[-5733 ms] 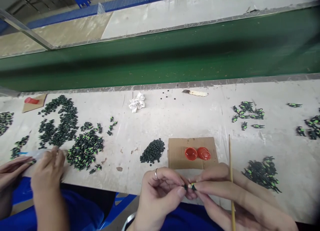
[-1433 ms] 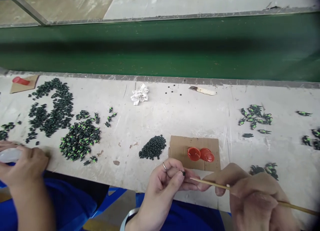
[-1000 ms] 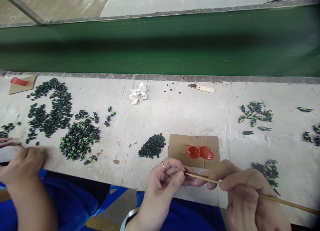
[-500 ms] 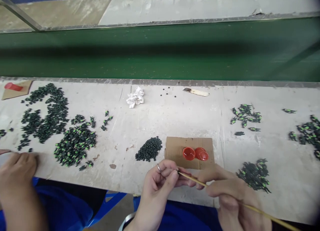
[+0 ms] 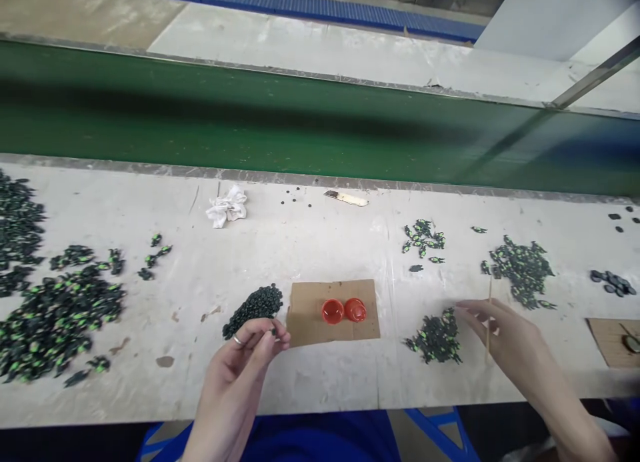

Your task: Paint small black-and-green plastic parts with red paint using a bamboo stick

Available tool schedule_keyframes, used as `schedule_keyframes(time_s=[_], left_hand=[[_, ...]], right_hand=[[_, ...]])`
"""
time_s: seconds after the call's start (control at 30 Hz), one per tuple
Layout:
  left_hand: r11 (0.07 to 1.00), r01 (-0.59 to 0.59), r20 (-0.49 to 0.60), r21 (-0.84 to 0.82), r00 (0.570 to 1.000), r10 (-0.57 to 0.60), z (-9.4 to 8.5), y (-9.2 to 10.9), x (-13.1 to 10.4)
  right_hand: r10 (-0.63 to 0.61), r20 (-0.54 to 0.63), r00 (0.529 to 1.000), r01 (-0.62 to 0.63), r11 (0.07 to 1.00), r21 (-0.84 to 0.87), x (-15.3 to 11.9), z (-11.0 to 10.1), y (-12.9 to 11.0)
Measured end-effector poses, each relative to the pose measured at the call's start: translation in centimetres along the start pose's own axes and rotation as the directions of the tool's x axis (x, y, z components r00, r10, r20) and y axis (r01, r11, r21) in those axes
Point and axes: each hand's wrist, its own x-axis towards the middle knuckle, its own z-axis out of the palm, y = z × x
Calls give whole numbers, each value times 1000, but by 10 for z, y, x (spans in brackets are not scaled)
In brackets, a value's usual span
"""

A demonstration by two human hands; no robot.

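Right hand (image 5: 513, 339): moved away from the left hand to the figure pile (image 5: 436, 339); wooden stick (image 5: 489, 290) held among its fingers, cannot tell whether fingertips pinch a figure.
Left hand (image 5: 240, 369): clamped on dark piece (image 5: 273, 331), beside the bead pile (image 5: 255, 307).
Cardboard (image 5: 305, 315): between hands, bearing red cups (image 5: 333, 311).
Tabletop (image 5: 320, 249): open beyond cardboard, toward the knife (image 5: 350, 199).
Stick axis: near to far.

Small dark piece (image 5: 273, 331) mostly hidden in left hand (image 5: 235, 375), thin stick (image 5: 488, 345) blurred at right hand (image 5: 520, 345), far left dark pile (image 5: 17, 225) and right cardboard (image 5: 605, 342) cut off.
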Motion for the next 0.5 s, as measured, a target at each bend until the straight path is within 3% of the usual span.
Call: schedule_keyframes(time_s=[0.17, 0.3, 0.4, 0.5], left_hand=[[999, -13, -30, -33, 999, 12, 14, 4, -5], [999, -3, -13, -47, 1000, 3, 20, 5, -7], [995, 41, 47, -93, 998, -36, 22, 7, -7], [969, 118, 148, -218, 985, -87, 25, 10, -8]], right_hand=[[71, 62, 996, -64, 993, -103, -6, 22, 19], [125, 70, 990, -123, 992, -40, 1, 21, 15], [160, 7, 987, -160, 983, 92, 13, 13, -10], [184, -70, 980, -157, 945, 288, 19, 9, -58]])
